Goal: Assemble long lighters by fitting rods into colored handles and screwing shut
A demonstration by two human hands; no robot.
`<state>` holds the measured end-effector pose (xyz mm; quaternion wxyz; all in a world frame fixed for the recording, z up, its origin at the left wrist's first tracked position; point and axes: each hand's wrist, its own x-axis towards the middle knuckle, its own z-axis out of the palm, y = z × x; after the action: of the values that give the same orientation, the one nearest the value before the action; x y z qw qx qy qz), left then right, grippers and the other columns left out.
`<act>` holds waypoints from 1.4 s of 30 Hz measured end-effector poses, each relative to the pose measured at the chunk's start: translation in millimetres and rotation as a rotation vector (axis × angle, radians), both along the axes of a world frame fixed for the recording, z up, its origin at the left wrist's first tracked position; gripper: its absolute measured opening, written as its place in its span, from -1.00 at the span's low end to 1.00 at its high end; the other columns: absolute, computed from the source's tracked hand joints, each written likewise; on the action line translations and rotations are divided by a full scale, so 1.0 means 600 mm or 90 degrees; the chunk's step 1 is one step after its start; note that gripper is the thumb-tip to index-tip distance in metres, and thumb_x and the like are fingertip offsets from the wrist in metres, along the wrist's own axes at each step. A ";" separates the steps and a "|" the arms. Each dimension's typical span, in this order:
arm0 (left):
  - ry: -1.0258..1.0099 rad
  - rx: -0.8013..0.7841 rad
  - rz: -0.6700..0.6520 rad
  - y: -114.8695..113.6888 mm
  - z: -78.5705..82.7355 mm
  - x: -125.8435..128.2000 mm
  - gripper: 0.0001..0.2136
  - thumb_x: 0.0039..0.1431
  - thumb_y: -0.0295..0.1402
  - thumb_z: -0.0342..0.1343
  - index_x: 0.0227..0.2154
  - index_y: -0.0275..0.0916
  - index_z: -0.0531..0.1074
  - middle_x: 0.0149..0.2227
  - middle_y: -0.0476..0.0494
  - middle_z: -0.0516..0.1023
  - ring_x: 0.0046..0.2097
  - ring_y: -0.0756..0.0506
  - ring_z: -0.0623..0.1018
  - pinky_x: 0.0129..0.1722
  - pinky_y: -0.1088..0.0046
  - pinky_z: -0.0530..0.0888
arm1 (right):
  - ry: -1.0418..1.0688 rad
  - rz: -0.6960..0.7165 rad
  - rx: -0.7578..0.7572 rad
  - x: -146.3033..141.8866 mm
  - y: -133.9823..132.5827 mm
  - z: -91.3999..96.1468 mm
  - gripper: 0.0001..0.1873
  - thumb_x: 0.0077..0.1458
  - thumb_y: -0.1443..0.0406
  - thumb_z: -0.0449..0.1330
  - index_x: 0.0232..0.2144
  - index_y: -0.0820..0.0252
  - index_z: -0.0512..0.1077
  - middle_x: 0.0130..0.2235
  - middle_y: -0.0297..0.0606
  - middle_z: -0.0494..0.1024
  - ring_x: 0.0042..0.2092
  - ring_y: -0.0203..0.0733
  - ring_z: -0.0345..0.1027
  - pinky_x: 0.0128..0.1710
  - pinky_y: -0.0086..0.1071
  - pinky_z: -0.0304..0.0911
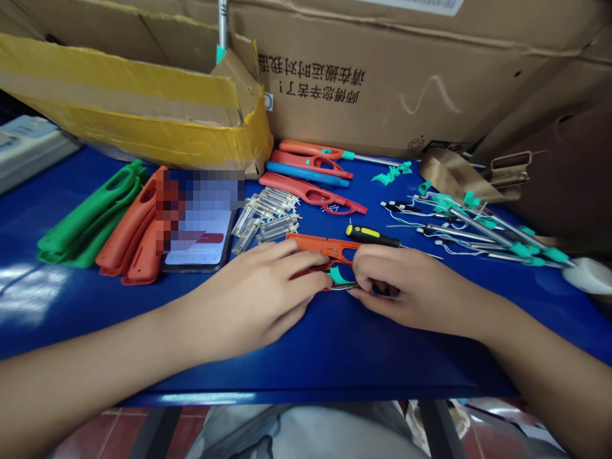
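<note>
My left hand (268,293) is closed on an orange lighter casing (322,244) at the table's front middle. A teal trigger piece (338,275) and a thin pale wire show inside the part between my hands. My right hand (401,284) is curled at the casing's right end, thumb and fingers pinched together; what lies between them is hidden. Just behind my right hand rests a black and yellow screwdriver (373,235). Several clear lighter fuel tanks (268,213) are heaped beyond my left hand.
Green casing halves (90,217), orange casing halves (136,233) and a phone (203,245) lie left. Red casings (310,191) and a blue one (306,174) lie behind. Metal lighter tubes with wires (478,229) spread right. A yellow-taped box (157,137) stands at the back.
</note>
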<state>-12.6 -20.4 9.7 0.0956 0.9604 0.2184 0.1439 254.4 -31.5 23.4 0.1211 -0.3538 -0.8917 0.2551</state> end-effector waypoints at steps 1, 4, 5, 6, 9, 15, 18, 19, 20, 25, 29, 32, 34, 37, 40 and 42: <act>-0.011 -0.007 0.005 -0.001 -0.001 0.002 -0.80 0.43 -0.39 0.01 -0.01 -0.19 0.50 0.09 -0.17 0.54 0.07 -0.24 0.50 0.09 0.11 0.49 | -0.004 0.004 0.009 0.000 0.000 0.000 -0.76 0.30 0.39 0.15 -0.39 0.11 0.18 -0.35 -0.44 0.33 -0.38 -0.35 0.16 -0.39 -0.43 0.04; -0.048 -0.033 0.017 -0.001 -0.005 0.007 -0.82 0.45 -0.35 0.03 -0.06 -0.22 0.52 0.05 -0.16 0.56 0.04 -0.21 0.50 0.09 0.16 0.47 | -0.018 0.005 0.026 0.002 0.001 -0.001 -0.84 0.33 0.36 0.15 -0.32 0.11 0.26 -0.33 -0.43 0.40 -0.37 -0.34 0.22 -0.37 -0.44 0.09; -0.061 -0.038 0.020 -0.001 -0.007 0.008 -0.82 0.45 -0.35 0.04 -0.07 -0.23 0.52 0.03 -0.16 0.57 0.03 -0.19 0.51 0.08 0.18 0.47 | -0.020 0.007 0.030 0.003 0.001 -0.002 -0.89 0.34 0.35 0.15 -0.28 0.11 0.30 -0.32 -0.41 0.43 -0.36 -0.33 0.25 -0.37 -0.44 0.11; -0.073 -0.039 0.021 0.000 -0.008 0.009 -0.83 0.45 -0.36 0.04 -0.08 -0.24 0.52 0.01 -0.16 0.57 0.01 -0.18 0.51 0.07 0.21 0.47 | -0.022 0.011 0.033 0.003 0.001 -0.002 -0.94 0.35 0.34 0.15 -0.24 0.11 0.34 -0.30 -0.39 0.46 -0.35 -0.32 0.28 -0.36 -0.44 0.13; -0.089 -0.044 0.018 0.002 -0.011 0.010 -0.85 0.44 -0.40 0.05 -0.08 -0.25 0.52 -0.04 -0.14 0.58 -0.05 -0.14 0.51 0.03 0.27 0.46 | -0.024 0.034 0.046 0.005 0.002 -0.004 -0.94 0.37 0.32 0.12 -0.16 0.12 0.40 -0.25 -0.33 0.52 -0.32 -0.30 0.36 -0.35 -0.44 0.18; -0.085 -0.054 -0.003 0.005 -0.013 0.008 -0.83 0.44 -0.43 0.05 -0.04 -0.24 0.50 0.00 -0.14 0.56 -0.01 -0.13 0.47 0.08 0.30 0.43 | 0.007 0.046 0.071 0.008 0.005 -0.008 -0.91 0.35 0.36 0.12 -0.19 0.15 0.44 -0.27 -0.31 0.54 -0.30 -0.29 0.39 -0.29 -0.45 0.22; -0.081 -0.056 -0.005 0.004 -0.013 0.007 -0.82 0.44 -0.44 0.05 -0.01 -0.22 0.50 0.02 -0.14 0.55 0.01 -0.14 0.47 0.10 0.29 0.43 | 0.039 0.050 0.053 0.009 0.007 -0.011 -0.90 0.34 0.39 0.12 -0.20 0.16 0.44 -0.27 -0.30 0.52 -0.29 -0.31 0.37 -0.31 -0.47 0.21; -0.080 -0.054 -0.005 0.005 -0.013 0.007 -0.82 0.44 -0.44 0.05 -0.01 -0.22 0.50 0.02 -0.13 0.55 0.01 -0.15 0.47 0.10 0.28 0.43 | 0.050 0.050 0.045 0.009 0.008 -0.012 -0.91 0.34 0.39 0.12 -0.20 0.17 0.44 -0.26 -0.30 0.51 -0.29 -0.33 0.35 -0.31 -0.48 0.21; -0.079 -0.051 -0.006 0.005 -0.013 0.007 -0.82 0.44 -0.43 0.05 -0.01 -0.21 0.50 0.03 -0.13 0.55 0.02 -0.15 0.48 0.10 0.27 0.43 | 0.060 0.047 0.038 0.009 0.009 -0.013 -0.91 0.33 0.40 0.12 -0.20 0.17 0.43 -0.26 -0.31 0.49 -0.30 -0.34 0.33 -0.33 -0.48 0.19; -0.074 -0.015 -0.005 0.005 -0.014 0.004 -0.82 0.43 -0.43 0.06 -0.01 -0.19 0.51 0.04 -0.13 0.56 0.04 -0.18 0.50 0.10 0.25 0.46 | 0.064 0.045 0.007 0.011 0.011 -0.013 -0.93 0.30 0.40 0.16 -0.22 0.15 0.42 -0.30 -0.36 0.42 -0.37 -0.37 0.24 -0.36 -0.48 0.15; -0.074 -0.003 -0.007 0.003 -0.014 0.005 -0.82 0.45 -0.41 0.05 -0.01 -0.20 0.51 0.04 -0.14 0.57 0.04 -0.17 0.51 0.09 0.26 0.47 | 0.028 0.059 0.045 0.010 0.008 -0.013 -0.99 0.33 0.34 0.18 -0.20 0.15 0.40 -0.27 -0.33 0.45 -0.33 -0.34 0.29 -0.34 -0.47 0.17; -0.081 -0.001 -0.008 0.003 -0.014 0.006 -0.83 0.45 -0.41 0.03 -0.04 -0.22 0.51 0.03 -0.15 0.58 0.01 -0.15 0.50 0.08 0.28 0.48 | -0.001 0.071 0.139 0.010 0.004 -0.017 -0.90 0.39 0.31 0.10 -0.18 0.17 0.42 -0.28 -0.29 0.47 -0.31 -0.30 0.32 -0.32 -0.44 0.20; -0.085 0.001 -0.012 0.004 -0.015 0.006 -0.83 0.45 -0.42 0.03 -0.04 -0.23 0.51 0.02 -0.16 0.58 0.00 -0.15 0.50 0.08 0.28 0.47 | -0.018 0.082 0.184 0.010 0.003 -0.021 -0.85 0.41 0.30 0.07 -0.16 0.17 0.45 -0.28 -0.29 0.49 -0.31 -0.28 0.34 -0.30 -0.42 0.22; -0.082 0.000 -0.019 0.006 -0.016 0.006 -0.82 0.46 -0.41 0.02 -0.04 -0.24 0.51 0.01 -0.15 0.59 0.01 -0.15 0.50 0.09 0.27 0.47 | -0.028 0.099 0.202 0.011 0.003 -0.023 -0.80 0.43 0.31 0.04 -0.15 0.16 0.47 -0.26 -0.28 0.53 -0.31 -0.29 0.37 -0.29 -0.42 0.23; -0.083 0.002 -0.024 0.007 -0.017 0.006 -0.82 0.46 -0.42 0.02 -0.04 -0.25 0.51 -0.01 -0.15 0.61 0.00 -0.15 0.50 0.10 0.26 0.47 | -0.004 0.091 0.183 0.009 0.005 -0.022 -0.81 0.41 0.32 0.05 -0.19 0.16 0.47 -0.30 -0.30 0.51 -0.31 -0.29 0.36 -0.30 -0.43 0.24; -0.081 0.007 -0.023 0.007 -0.018 0.006 -0.81 0.46 -0.42 0.02 -0.03 -0.25 0.52 0.00 -0.15 0.61 0.02 -0.16 0.51 0.11 0.25 0.47 | 0.032 0.072 0.144 0.005 0.007 -0.020 -0.86 0.37 0.34 0.09 -0.22 0.15 0.47 -0.34 -0.33 0.49 -0.35 -0.32 0.34 -0.35 -0.45 0.21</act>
<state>-9.2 -16.2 -1.2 0.1069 0.9536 0.1936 0.2041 257.6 -27.2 11.5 0.1681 -0.2802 -0.9300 0.1682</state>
